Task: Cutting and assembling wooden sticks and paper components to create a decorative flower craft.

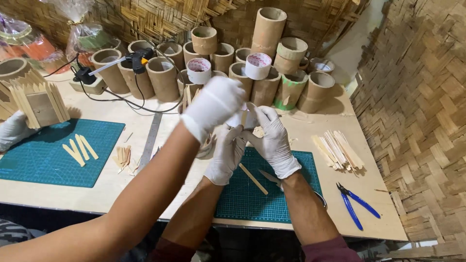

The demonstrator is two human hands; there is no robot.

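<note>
Assembly step, by the look of it: small pale piece (248,118) with a thin wooden stick against it, held up above the green gridded cutting mat (286,194). Pinched from 3 o'clock between thumb and fingers of the right hand in white glove (274,140). Met from 7 o'clock by the left hand in white glove (225,154), fingers curled close under it; gripping or only propping, not possible to tell. Kind of piece also unclear, mostly hidden. Covered from 10 o'clock by a third white-gloved hand (213,104) of another person, with the arm reaching in from the lower left.

Probably calls next for a steady pinch and careful alignment among the three hands.

Loose flat wooden stick (253,178) on the mat at 6 o'clock from the grip. Blue-handled cutting pliers (357,204) at 4 o'clock, well apart. Bundle of pale sticks (337,150) at 3 o'clock. Brown cardboard tubes (162,77) at 12 o'clock.
</note>
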